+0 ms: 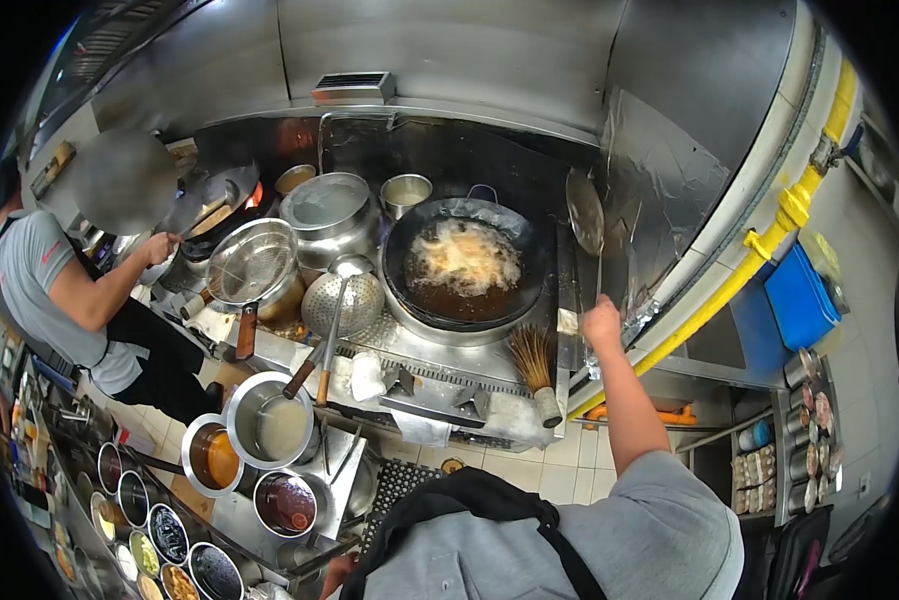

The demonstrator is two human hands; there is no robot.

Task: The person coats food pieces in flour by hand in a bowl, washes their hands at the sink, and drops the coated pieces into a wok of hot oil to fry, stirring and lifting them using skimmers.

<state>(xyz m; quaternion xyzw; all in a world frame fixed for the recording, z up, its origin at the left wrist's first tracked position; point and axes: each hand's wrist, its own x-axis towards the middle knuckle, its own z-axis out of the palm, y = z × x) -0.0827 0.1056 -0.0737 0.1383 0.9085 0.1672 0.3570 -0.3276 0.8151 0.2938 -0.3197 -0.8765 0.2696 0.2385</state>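
My right hand point(602, 325) is closed round the lower end of a wok ladle's handle, to the right of the stove. The wok ladle point(585, 212) has a broad oval metal head that stands up beside the steel side wall. Left of it, food bubbles in hot oil point(465, 258) inside a large black wok point(535, 265). A bamboo wok brush point(533, 360) lies near my right forearm at the stove's front edge. Only part of my left hand point(340, 577) shows at the bottom, beside the counter; its fingers are hidden.
A perforated skimmer point(344, 305), a mesh strainer point(253, 262) and a lidded pot point(327, 205) crowd the stove's left. Behind them a co-worker point(80, 290) holds another wok point(210, 200). Sauce pots point(270, 420) stand lower left. A yellow pipe point(710, 305) runs along the right.
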